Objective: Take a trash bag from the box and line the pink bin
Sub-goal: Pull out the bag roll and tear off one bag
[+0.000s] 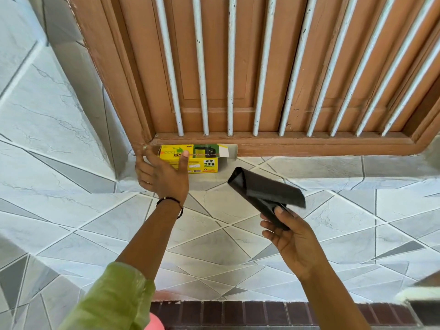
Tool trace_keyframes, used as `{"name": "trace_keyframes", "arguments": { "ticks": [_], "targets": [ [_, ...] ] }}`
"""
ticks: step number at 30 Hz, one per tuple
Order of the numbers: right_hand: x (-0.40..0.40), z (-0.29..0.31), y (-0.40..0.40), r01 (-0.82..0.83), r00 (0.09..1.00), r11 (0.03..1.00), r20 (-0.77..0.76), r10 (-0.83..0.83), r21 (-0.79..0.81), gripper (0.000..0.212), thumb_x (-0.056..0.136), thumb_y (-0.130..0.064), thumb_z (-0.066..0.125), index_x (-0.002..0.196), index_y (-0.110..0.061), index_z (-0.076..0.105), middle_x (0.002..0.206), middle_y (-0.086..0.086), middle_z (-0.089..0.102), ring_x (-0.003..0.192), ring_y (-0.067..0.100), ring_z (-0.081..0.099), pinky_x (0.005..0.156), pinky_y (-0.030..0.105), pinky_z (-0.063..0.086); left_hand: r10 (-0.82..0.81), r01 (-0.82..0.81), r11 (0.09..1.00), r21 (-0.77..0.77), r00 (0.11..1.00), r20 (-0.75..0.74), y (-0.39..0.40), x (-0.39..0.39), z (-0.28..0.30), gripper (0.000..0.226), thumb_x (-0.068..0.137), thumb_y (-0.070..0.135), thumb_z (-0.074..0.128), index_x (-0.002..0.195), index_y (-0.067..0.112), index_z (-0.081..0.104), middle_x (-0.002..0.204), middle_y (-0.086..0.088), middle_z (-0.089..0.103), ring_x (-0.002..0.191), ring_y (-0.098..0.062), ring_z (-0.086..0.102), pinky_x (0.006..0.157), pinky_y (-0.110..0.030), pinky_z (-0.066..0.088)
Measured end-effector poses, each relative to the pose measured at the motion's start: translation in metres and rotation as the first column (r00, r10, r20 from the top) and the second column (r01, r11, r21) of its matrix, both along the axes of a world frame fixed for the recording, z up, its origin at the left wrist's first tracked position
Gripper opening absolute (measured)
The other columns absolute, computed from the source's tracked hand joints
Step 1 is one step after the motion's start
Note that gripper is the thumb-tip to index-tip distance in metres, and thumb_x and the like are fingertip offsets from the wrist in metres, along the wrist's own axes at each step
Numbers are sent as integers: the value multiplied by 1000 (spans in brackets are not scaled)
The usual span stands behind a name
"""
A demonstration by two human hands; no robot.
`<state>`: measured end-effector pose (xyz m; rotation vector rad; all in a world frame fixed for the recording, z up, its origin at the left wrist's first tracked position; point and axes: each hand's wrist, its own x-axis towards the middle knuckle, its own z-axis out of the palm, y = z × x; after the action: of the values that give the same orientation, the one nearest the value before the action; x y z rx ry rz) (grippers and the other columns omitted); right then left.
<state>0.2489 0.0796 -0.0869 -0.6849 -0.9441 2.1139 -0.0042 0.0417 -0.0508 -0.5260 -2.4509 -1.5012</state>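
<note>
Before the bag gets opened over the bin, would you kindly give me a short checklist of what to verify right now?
1. Trash bag out of the yellow box: ok.
2. Right hand grips the bag: ok.
3. Bag unfolded: not ok, folded flat.
4. Left hand free to help: not ok, spread open at the box, thumb against its front.
5. Pink bin ready: cannot tell, only a pink edge shows at the bottom.

My right hand (294, 236) pinches a thin, matt black plastic bag (264, 190). The box (197, 160) is printed glossy card; the ledge (95, 210) is smooth marbled tile.
</note>
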Motion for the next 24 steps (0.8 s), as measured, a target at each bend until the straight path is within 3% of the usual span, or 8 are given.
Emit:
{"name": "trace_keyframes", "arguments": {
  "ticks": [3, 7, 10, 13, 15, 19, 21, 24],
  "targets": [
    [-6, 2, -2, 11, 1000, 1000, 17, -11, 10, 83, 30, -40, 93, 100, -7, 67, 88, 18, 72, 69, 25, 70, 61, 28, 59, -25, 25, 1000, -5, 999, -33, -10, 6, 0, 104, 68, 78, 41, 141, 5, 25, 150, -19, 21, 139, -38, 16, 111, -51, 12],
    [-9, 0, -8, 4, 999, 999, 53, -7, 52, 76, 31, -38, 93, 97, -10, 68, 87, 17, 71, 66, 25, 68, 59, 28, 58, -216, 240, 970, 45, 927, -307, -42, 31, 0, 79, 80, 58, 53, 138, 8, 33, 147, -19, 25, 138, -34, 21, 113, -48, 21],
    [-7, -1, -12, -34, 995, 989, 93, 21, 144, 54, 39, -28, 92, 88, -16, 70, 87, 15, 71, 69, 27, 68, 60, 30, 58, -610, 635, 768, -84, 685, -398, -73, 67, 6, 44, 83, 36, 59, 123, 21, 50, 134, -6, 47, 128, -17, 39, 109, -33, 33],
    [-9, -1, -17, -90, 994, 982, 83, 77, 165, 41, 50, -19, 88, 87, -15, 71, 90, 13, 72, 80, 27, 68, 66, 30, 57, -834, 719, 552, -423, 491, -253, -87, 95, 1, 38, 86, 39, 55, 122, 27, 55, 123, 6, 59, 113, -10, 53, 97, -29, 45],
    [-14, -1, -22, -113, 993, 985, 34, 110, 133, 48, 50, -26, 88, 93, -12, 71, 94, 15, 72, 86, 27, 68, 69, 31, 57, -834, 705, 521, -481, 539, -113, -87, 105, -11, 45, 89, 41, 53, 131, 28, 46, 127, 7, 57, 111, -11, 54, 95, -24, 46],
    [-25, -5, -39, -41, 999, 999, -31, 40, -34, 44, 63, -28, 79, 97, -3, 66, 88, 15, 70, 77, 22, 67, 67, 27, 56, -744, 695, 646, -315, 666, -59, -85, 120, -24, 40, 85, 34, 62, 123, 25, 54, 113, 5, 62, 94, -9, 57, 77, -6, 40],
    [-30, -6, -48, -50, 999, 996, 0, 50, -71, 33, 75, -21, 65, 102, -1, 63, 87, 14, 69, 79, 22, 67, 67, 26, 57, -756, 720, 637, -277, 653, -42, -84, 128, -25, 37, 83, 29, 65, 118, 24, 57, 111, 6, 60, 89, -3, 53, 74, -1, 36],
    [-30, -5, -53, -34, 995, 994, 86, 43, -104, 30, 83, -17, 59, 107, 0, 61, 89, 18, 67, 82, 27, 66, 71, 36, 58, -797, 793, 588, -159, 602, 54, -88, 134, -24, 32, 83, 23, 65, 114, 24, 60, 110, 5, 59, 91, -3, 57, 81, -11, 49]
  ]
}}
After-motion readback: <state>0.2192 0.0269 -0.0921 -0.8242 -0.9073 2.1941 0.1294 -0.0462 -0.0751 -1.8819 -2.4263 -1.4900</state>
